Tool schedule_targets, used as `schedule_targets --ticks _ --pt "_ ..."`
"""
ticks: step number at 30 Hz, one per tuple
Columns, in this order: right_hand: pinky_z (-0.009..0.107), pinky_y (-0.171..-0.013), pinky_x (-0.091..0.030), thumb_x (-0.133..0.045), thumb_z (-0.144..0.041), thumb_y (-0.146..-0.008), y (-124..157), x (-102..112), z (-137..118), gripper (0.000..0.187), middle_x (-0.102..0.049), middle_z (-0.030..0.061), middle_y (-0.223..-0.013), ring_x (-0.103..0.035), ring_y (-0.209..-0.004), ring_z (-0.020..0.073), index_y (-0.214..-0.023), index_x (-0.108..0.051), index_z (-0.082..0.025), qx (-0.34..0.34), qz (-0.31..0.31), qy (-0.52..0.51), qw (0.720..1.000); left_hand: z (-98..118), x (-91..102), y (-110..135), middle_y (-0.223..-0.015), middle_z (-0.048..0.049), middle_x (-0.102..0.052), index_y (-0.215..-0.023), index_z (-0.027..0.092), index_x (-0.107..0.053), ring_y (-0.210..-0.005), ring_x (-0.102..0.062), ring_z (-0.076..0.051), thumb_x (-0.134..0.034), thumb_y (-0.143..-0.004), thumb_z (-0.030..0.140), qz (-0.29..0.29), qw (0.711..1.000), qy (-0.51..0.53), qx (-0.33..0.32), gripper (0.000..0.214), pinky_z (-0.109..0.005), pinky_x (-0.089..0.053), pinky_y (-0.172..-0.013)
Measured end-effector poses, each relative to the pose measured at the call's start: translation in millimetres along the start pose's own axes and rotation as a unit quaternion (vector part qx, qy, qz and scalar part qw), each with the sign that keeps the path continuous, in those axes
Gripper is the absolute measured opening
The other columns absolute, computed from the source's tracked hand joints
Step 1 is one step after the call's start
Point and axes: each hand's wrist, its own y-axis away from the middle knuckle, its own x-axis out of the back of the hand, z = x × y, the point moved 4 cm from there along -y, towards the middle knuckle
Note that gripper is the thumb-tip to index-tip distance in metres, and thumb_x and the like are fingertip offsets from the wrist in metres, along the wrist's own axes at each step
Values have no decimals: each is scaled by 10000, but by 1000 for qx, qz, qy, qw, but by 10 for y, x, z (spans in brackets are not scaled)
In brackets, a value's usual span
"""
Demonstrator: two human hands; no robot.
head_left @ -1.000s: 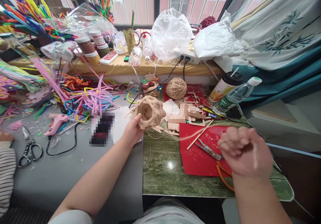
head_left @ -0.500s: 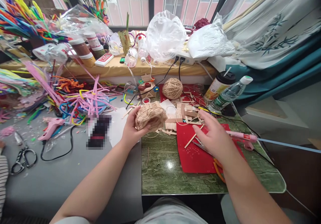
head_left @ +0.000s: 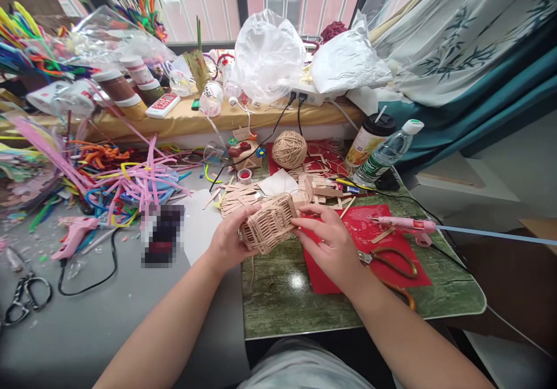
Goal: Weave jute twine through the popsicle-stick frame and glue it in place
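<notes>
My left hand point(head_left: 232, 235) is wrapped round the left end of a small woven twine basket point(head_left: 270, 223), which is tilted above the table and shows its slatted, ribbed side. At the basket's right edge, the fingers of my right hand point(head_left: 328, 241) are pinched together, touching it. A thin strand of twine point(head_left: 310, 188) loops up there; its end is hidden by the fingers. Behind the basket sits a ball of twine point(head_left: 289, 149). Orange-handled scissors point(head_left: 394, 261) lie on a red sheet point(head_left: 335, 278) by my right wrist.
A pink glue gun point(head_left: 404, 223) with a cord lies at the right. Behind it stand a water bottle point(head_left: 387, 154) and a lidded cup point(head_left: 369, 139). Wooden sticks point(head_left: 239, 197), a second glue gun point(head_left: 76, 235), black scissors point(head_left: 28, 296) and pink pipe cleaners point(head_left: 148, 174) spread leftward.
My right hand has come left from above the red sheet to the basket's right edge, its fingers closing. My left hand has turned the basket so its ribbed side shows. The view has shifted slightly.
</notes>
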Motion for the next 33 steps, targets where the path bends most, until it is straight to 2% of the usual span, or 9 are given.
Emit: schedule_targets --ticks 3,8,12,17,21,24,27,30,33 --pt "493 -971 -611 -721 -164 -1002 -19 65 -16 225 -727 88 -1150 -700 -1099 274 -1124 -827 -320 41 23 36 998 5 -3 -30 -1481 -183 -677 -1706 347 -250 -1347 -687 -360 -932 -812 365 -13 1000 -15 -16 1124 -582 -592 -1100" --pt "504 -967 -615 -702 -91 -995 -25 143 5 397 -785 85 -1198 -733 -1101 274 -1285 -781 -350 120 6 42 992 45 38 -85 -1462 -207 -690 -1702 286 -295 -1356 -685 -363 -937 -801 292 -24 997 -67 -38 1106 -569 -589 -1120" --pt "493 -981 -621 -694 -102 -1006 -19 121 66 381 -804 82 -1210 -756 -1103 265 -1286 -777 -347 120 -3 28 992 35 33 -58 -1496 -208 -672 -1715 304 -261 -1375 -674 -364 -961 -769 286 -24 998 -51 -41 1177 -573 -569 -1143" --pt "539 -1223 -482 -702 -260 -1034 -34 52 256 480 -687 75 -1500 -634 -1405 287 -1495 -623 -369 -8 -42 -36 998 -41 13 33 -1492 -192 -674 -1695 348 -295 -1352 -691 -372 -962 -766 323 1 999 36 20 1144 -573 -586 -1109" --pt "516 -1255 -445 -649 -438 -1067 44 -82 465 615 -573 91 -1617 -542 -1503 285 -1634 -422 -360 -132 -139 -186 964 -39 23 77 -1503 -185 -660 -1681 342 -337 -1366 -678 -393 -953 -782 377 18 999 42 29 1090 -587 -587 -1122" --pt "443 -1091 -548 -656 -501 -1054 73 -112 548 489 -703 95 -1337 -673 -1245 268 -1492 -566 -305 -158 -153 -202 955 -33 39 76 -1489 -193 -667 -1675 337 -350 -1351 -687 -395 -957 -781 390 15 999 28 22 1082 -594 -596 -1107" --pt "367 -852 -559 -692 -512 -1028 35 -45 558 344 -697 54 -1048 -661 -941 225 -1266 -677 -263 -167 -129 -154 965 -36 64 41 -1472 -182 -680 -1683 362 -328 -1340 -694 -380 -948 -789 415 14 1000 0 15 1089 -600 -606 -1090" --pt "345 -738 -489 -670 -441 -1049 -45 93 446 235 -629 17 -841 -584 -779 194 -926 -688 -241 -115 -116 -119 979 -33 84 -22 -1471 -184 -679 -1691 336 -316 -1357 -680 -370 -937 -806 365 6 999 -52 6 1081 -595 -585 -1118" --pt "363 -726 -474 -668 -335 -1043 -106 306 274 214 -598 8 -770 -560 -734 195 -847 -666 -249 -37 -66 -145 986 -43 93 -73 -1454 -176 -690 -1684 302 -335 -1349 -678 -360 -932 -805 289 1 993 -120 9 1063 -572 -567 -1133"
